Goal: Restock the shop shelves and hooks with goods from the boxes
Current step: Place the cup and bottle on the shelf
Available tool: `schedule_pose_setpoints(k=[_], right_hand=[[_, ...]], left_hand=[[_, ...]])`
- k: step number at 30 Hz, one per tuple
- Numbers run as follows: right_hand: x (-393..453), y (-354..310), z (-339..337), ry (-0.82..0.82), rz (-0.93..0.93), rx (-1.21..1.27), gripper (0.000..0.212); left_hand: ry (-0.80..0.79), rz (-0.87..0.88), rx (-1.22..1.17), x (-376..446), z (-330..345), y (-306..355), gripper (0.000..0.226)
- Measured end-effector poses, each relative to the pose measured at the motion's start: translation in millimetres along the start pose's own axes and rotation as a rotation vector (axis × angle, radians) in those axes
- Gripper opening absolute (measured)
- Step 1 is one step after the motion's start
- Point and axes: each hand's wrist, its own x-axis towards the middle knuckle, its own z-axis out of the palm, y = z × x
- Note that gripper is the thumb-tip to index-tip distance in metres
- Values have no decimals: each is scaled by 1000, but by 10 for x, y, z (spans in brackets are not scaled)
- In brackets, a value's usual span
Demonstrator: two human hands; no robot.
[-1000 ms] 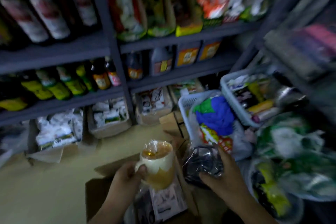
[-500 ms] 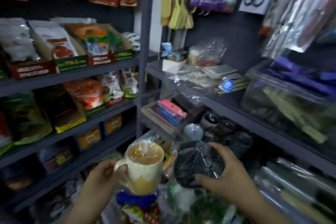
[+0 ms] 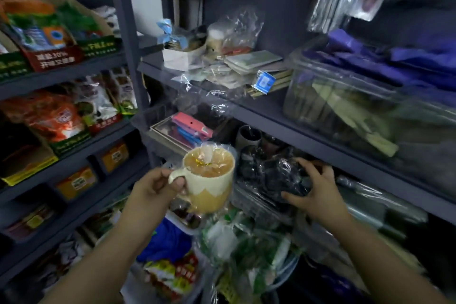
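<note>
Cream mug (image 3: 208,180), 1 per hand: left hand (image 3: 153,190).

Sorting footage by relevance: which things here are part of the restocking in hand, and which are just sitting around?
In hand:
left hand holding cream mug
right hand gripping dark wrapped mug
lower shelf

Lying about:
clear tub
pink cases
snack bags

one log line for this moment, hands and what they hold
left hand: grips cream-and-yellow ceramic mug by handle | right hand: holds black plastic-wrapped mug at grey metal shelf | step: shelving mugs
</note>
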Motion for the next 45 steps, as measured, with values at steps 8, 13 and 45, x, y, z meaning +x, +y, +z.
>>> schedule_pose_setpoints(k=[8, 13, 45], right_hand=[[485, 38, 40, -159, 99, -88, 83], [751, 130, 189, -361, 153, -210, 84], [516, -329, 161, -170, -21, 352, 55]], left_hand=[[-100, 6, -49, 260, 531, -57, 8], [-122, 2, -79, 347, 828, -109, 20], [30, 334, 184, 60, 1569, -541, 40]])
